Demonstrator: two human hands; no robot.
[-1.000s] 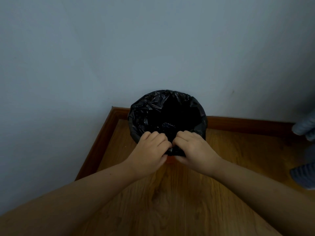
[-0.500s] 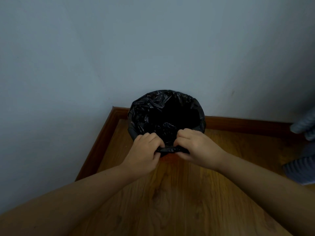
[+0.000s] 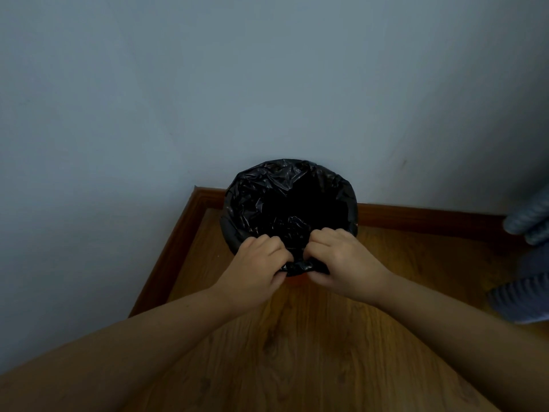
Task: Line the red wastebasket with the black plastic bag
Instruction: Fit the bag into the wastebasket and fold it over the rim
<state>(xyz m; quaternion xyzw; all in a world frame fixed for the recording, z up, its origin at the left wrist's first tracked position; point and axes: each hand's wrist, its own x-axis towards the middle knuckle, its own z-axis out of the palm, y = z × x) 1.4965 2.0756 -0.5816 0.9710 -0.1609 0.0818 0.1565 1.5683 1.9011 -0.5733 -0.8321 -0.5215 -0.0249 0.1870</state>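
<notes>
**While both grips pinch its near edge, the bag lines the basket in the corner**

Where the brown wood-plank floor (image 3: 297, 352) meets the plain pale grey-blue wall (image 3: 208, 84), the crinkled black plastic bag (image 3: 267, 197) sits inside the round red wastebasket (image 3: 297, 280). The bag's mouth is spread wide and is folded over the rim on the far, left and right sides. Of the wastebasket itself only a dim reddish sliver shows, just below the bag's near edge and between the two hands.

The left grip (image 3: 255, 269) is curled tight, with fingers and thumb pinching a bunched fold of the bag at the near rim. The right grip (image 3: 341, 260), just beside it, is curled the same way on that same fold. A short twisted band of black plastic runs between them. Both bare forearms reach in from the near side.

The wastebasket stands on the floor in the far corner, close to the brown wooden skirting board (image 3: 416, 215). I cannot tell whether it touches the board or the wall. At the right edge lie ribbed grey shapes (image 3: 528, 221), too cropped to identify.
</notes>
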